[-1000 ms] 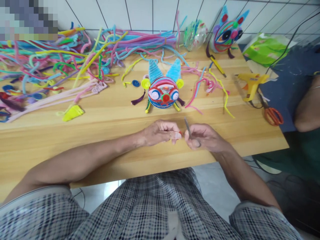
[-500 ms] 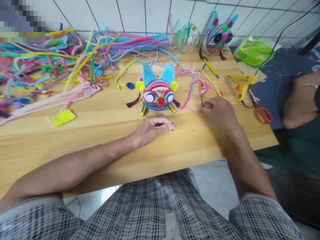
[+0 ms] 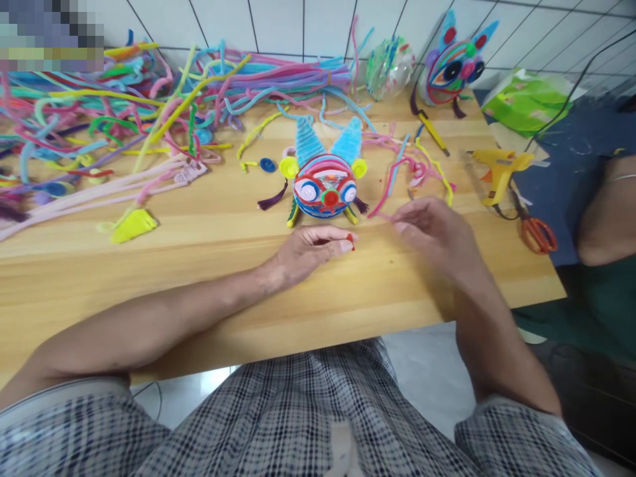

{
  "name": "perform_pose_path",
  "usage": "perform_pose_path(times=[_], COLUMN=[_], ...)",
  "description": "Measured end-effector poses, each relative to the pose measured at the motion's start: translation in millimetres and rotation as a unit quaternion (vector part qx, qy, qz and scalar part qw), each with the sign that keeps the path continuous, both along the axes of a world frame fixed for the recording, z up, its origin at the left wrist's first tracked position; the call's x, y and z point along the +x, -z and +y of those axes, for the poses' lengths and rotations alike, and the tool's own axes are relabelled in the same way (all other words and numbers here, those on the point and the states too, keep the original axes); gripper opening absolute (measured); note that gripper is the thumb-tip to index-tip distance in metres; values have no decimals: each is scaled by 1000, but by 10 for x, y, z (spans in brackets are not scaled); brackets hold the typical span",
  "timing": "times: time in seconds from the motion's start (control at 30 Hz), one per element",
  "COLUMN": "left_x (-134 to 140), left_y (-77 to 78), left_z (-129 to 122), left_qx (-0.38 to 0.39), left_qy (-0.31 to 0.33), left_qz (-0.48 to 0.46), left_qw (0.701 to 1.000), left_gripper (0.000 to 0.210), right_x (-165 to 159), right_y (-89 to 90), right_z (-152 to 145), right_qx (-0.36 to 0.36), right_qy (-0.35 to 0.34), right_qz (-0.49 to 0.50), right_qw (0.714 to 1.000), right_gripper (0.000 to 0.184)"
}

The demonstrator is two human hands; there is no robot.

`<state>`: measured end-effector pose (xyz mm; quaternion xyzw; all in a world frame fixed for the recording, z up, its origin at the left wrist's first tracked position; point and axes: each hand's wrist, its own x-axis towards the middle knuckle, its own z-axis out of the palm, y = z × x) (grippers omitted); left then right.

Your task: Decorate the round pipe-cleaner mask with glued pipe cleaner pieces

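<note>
My left hand (image 3: 318, 248) rests on the table with thumb and forefinger pinched on a small red pipe cleaner piece (image 3: 350, 238). Just beyond it sits a colourful animal head (image 3: 325, 189) with blue ears, yellow discs, a red nose and purple tassels. To the right, my right hand (image 3: 434, 232) is slightly blurred, its fingers closed at the end of a short pink pipe cleaner (image 3: 383, 215). Past those fingers lie loose pink pipe cleaners (image 3: 385, 187) and a blue one (image 3: 399, 162). A small dark tip shows behind the right hand, mostly hidden.
Bundled pipe cleaners (image 3: 293, 76) fill the back left. A yellow felt-like piece (image 3: 134, 226) lies left. Along the right are a second animal head (image 3: 452, 69), a yellow cutter (image 3: 434, 134), a glue gun (image 3: 499, 169) and orange-handled scissors (image 3: 538, 235). Another person's arm (image 3: 606, 215) is beyond.
My right hand has drawn slightly nearer, leaving the thin dark tool and closing at the pink piece. My left hand keeps its red piece. The view has shifted, so things appear further right.
</note>
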<state>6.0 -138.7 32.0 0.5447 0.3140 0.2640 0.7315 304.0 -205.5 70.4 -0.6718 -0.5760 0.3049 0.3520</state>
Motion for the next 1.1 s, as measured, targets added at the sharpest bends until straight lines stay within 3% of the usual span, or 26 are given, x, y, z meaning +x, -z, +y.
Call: perform_pose_path(times=[0.1,0.23,0.33,0.43,0.5,0.57,0.7,0.77,0.93,1.1], left_x=[-4,11,41,63,66,62,49,47,42,15], left_y=[-27,-46,-33,-40,-63,-91,-133,-141,-171,-219], left_z=[-26,-39,-30,-30,-35,-40,-40,-38,-27,-42], left_qx=[-12,-21,-37,-58,-70,-80,-88,-89,-79,2], left_qy=[9,4,-15,-27,-19,3,55,68,69,50], left_qz=[-18,-28,-43,-21,1,10,-3,-10,8,7], left_qw=[1000,999,998,998,997,997,995,994,994,999], left_gripper=[29,44,54,58,61,64,67,70,66,56], right_x=[-457,-719,-551,-234,-88,-71,-319,-427,-430,-463], right_y=[5,117,174,163,120,57,-57,-81,-73,-10], right_z=[-100,-56,23,66,58,19,-60,-60,-42,-96], right_qx=[-29,-41,-29,71,166,228,256,267,261,207], right_qy=[-97,-120,-132,-116,-113,-147,-267,-290,-261,-187], right_qz=[174,235,177,-17,-140,-189,-175,-160,-125,-109], right_qw=[980,964,975,991,970,944,913,905,921,954], right_gripper=[48,49,39,29,28,32,36,30,16,10])
